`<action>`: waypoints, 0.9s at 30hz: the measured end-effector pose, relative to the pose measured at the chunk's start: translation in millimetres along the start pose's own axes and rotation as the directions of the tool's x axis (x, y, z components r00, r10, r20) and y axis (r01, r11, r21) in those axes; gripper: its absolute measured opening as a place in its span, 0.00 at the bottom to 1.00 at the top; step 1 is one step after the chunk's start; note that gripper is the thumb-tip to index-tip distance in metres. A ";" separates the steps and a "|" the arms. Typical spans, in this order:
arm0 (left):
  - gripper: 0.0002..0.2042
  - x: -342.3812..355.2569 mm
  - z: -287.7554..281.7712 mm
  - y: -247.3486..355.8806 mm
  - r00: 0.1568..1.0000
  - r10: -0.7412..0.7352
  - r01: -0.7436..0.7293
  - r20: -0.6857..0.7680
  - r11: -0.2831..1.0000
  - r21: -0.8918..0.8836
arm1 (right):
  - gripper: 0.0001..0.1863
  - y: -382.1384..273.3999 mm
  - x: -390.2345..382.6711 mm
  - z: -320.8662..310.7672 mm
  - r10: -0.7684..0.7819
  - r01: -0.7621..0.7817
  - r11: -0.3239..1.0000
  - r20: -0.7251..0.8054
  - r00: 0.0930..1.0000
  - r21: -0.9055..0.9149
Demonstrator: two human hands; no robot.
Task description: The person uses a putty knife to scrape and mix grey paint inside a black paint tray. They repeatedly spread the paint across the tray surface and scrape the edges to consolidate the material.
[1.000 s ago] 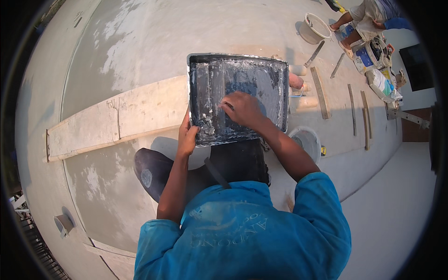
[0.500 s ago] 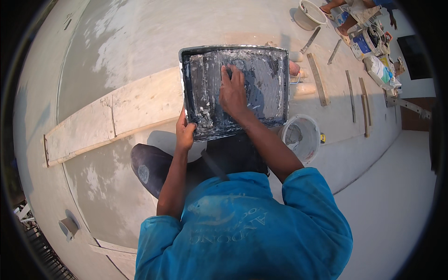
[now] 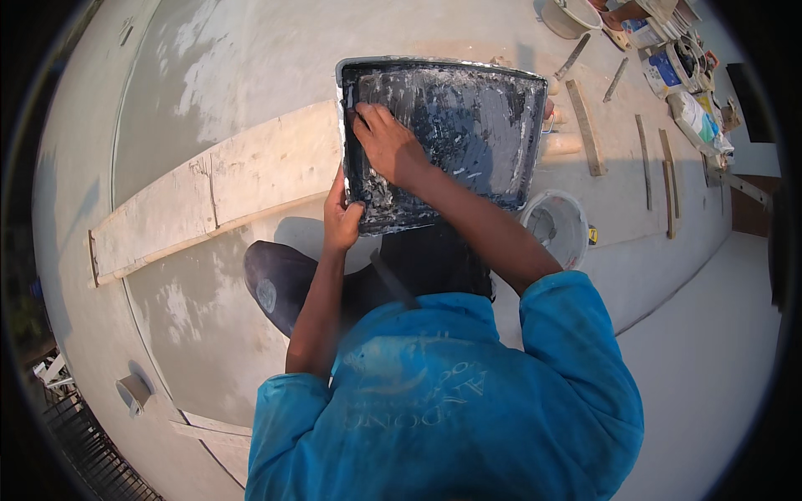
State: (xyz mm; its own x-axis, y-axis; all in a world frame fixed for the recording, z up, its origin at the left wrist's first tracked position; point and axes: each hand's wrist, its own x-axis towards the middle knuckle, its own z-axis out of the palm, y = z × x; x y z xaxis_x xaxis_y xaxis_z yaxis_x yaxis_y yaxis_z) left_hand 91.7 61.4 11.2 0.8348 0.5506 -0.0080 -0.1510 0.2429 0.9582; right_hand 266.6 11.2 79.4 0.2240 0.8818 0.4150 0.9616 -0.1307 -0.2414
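Observation:
A black, shallow paint tray [image 3: 468, 125] smeared with dried whitish-grey residue is tilted up in front of me, above my knees. My left hand [image 3: 342, 219] grips its near left corner, thumb over the rim and fingers behind. Inside the tray, my right hand [image 3: 388, 144] presses near the left wall with its fingers bent together. Whatever those fingers hold, if anything, is too hidden to make out. White streaks and flakes cover the tray's floor and rim.
A white bucket [image 3: 558, 230] stands beside my right knee, a yellow tape measure [image 3: 593, 235] next to it. Long boards [image 3: 225, 188] lie at left. Wooden strips [image 3: 587, 125] and a bag [image 3: 697, 123] lie at right. Another person's foot [image 3: 616, 37] shows beyond, near buckets.
My right hand has slid from the middle of the tray to its left wall. The tray appears slightly higher and farther right in view, with my left hand still gripping it.

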 end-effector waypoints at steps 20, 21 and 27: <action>0.39 -7.1 5.1 -11.4 0.997 -0.020 0.019 -0.078 1.000 -0.014 | 0.18 42.9 -113.7 -70.6 0.449 -0.439 0.893 -0.166 0.878 0.095; 0.39 -7.8 7.3 -11.3 0.996 -0.019 0.018 -0.082 1.000 -0.019 | 0.18 53.9 -127.4 -70.8 0.482 -0.484 0.874 -0.182 0.857 0.040; 0.35 -8.2 9.5 -17.8 0.992 -0.010 0.009 -0.128 1.000 -0.014 | 0.15 -24.6 -136.8 -28.0 0.386 -0.396 0.881 0.090 0.918 0.259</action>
State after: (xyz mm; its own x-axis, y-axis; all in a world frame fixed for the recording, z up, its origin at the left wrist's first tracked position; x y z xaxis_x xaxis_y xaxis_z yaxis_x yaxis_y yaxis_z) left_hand 92.6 45.0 -3.1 0.7614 0.6460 -0.0545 -0.1511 0.2586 0.9541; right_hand 216.8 -118.9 53.2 0.5628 0.7997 0.2089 0.7174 -0.3472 -0.6040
